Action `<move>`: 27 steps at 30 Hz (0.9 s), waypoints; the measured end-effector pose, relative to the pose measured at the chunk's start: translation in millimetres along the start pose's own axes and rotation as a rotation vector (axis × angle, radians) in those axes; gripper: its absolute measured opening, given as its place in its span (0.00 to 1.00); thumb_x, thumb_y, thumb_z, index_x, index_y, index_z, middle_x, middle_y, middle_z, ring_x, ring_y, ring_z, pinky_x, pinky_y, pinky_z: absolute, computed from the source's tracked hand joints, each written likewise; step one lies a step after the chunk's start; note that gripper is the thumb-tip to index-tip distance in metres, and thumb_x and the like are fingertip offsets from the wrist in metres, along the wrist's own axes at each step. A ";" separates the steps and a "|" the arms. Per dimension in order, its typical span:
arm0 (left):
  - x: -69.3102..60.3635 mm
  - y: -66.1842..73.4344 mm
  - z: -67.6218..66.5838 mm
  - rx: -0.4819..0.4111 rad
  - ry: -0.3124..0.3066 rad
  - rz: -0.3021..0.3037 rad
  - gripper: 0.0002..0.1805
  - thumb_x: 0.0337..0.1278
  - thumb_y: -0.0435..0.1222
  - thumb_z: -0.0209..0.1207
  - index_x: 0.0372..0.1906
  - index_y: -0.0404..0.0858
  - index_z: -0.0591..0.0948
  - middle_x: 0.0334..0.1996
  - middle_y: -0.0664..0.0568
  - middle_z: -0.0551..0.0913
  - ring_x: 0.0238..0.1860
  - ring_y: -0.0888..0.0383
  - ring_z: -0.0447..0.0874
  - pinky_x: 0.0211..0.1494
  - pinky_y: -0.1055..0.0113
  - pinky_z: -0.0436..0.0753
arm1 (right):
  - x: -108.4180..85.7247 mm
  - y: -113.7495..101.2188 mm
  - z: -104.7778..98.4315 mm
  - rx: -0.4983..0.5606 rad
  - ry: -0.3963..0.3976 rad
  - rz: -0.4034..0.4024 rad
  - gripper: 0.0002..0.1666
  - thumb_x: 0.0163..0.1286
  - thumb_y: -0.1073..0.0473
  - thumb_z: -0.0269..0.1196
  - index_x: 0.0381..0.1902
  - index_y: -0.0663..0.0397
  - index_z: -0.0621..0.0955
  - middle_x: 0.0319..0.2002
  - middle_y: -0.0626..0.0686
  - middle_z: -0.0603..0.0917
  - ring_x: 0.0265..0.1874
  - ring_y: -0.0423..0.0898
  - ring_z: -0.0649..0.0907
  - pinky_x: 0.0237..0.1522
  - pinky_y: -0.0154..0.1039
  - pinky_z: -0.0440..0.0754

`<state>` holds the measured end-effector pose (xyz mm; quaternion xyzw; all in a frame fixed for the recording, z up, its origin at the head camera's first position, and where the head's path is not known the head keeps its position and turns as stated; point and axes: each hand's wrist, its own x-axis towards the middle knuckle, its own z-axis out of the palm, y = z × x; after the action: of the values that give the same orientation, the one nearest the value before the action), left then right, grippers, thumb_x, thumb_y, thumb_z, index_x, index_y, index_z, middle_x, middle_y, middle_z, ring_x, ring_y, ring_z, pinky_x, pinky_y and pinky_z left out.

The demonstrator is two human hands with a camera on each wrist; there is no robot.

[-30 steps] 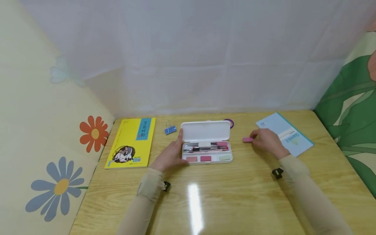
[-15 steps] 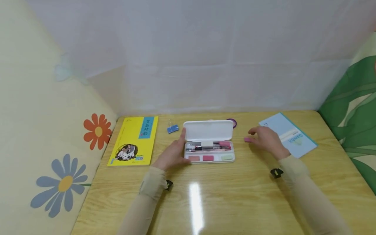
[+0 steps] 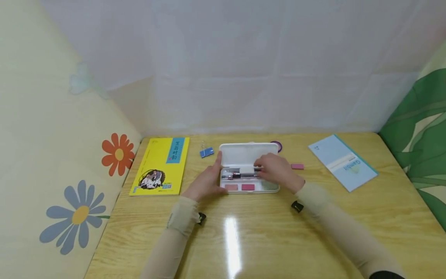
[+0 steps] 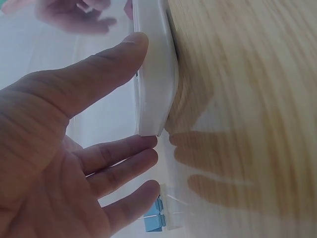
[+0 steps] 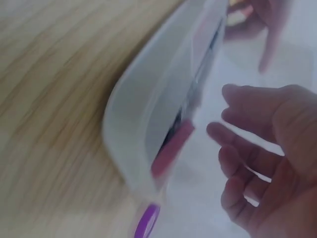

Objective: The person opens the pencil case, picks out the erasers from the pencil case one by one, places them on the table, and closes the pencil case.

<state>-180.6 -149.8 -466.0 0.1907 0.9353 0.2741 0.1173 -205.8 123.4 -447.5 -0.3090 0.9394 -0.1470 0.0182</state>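
An open white pencil case [image 3: 249,154] stands mid-table, lid raised. Pens [image 3: 240,175] lie in its back compartment under a white block [image 3: 246,170], with a salmon block [image 3: 231,187] and a dark pink block [image 3: 248,187] in front. At its left end my left hand [image 3: 205,182] holds it, thumb against the front wall in the left wrist view. My right hand [image 3: 277,170] hovers over the right part, fingers slightly bent, holding nothing visible. Below those fingers, a pink block [image 5: 172,149] sits in the case. Another pink block [image 3: 297,166] lies on the table.
To the left are a yellow book [image 3: 162,164] and a blue binder clip [image 3: 206,152]. A purple ring-shaped thing [image 3: 277,145] is partly behind the lid. A light blue notebook [image 3: 341,161] lies at the right. A white cloth [image 3: 216,77] hangs behind the table [image 3: 265,232].
My right hand has let go of the pink block on the table and moved left over the pencil case. My left hand stays at the case's left end.
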 end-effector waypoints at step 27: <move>0.0 2.6 -0.2 -0.014 -0.006 -0.027 0.77 0.43 0.36 0.79 0.82 0.45 0.29 0.72 0.35 0.71 0.70 0.42 0.73 0.78 0.51 0.70 | 24.5 -19.7 15.7 -0.124 -0.005 -0.031 0.11 0.58 0.63 0.72 0.40 0.52 0.88 0.36 0.51 0.85 0.37 0.47 0.81 0.41 0.39 0.85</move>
<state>-179.9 -147.9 -464.3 0.1780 0.9355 0.2786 0.1251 -212.4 89.8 -455.4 -0.3244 0.9418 -0.0880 -0.0011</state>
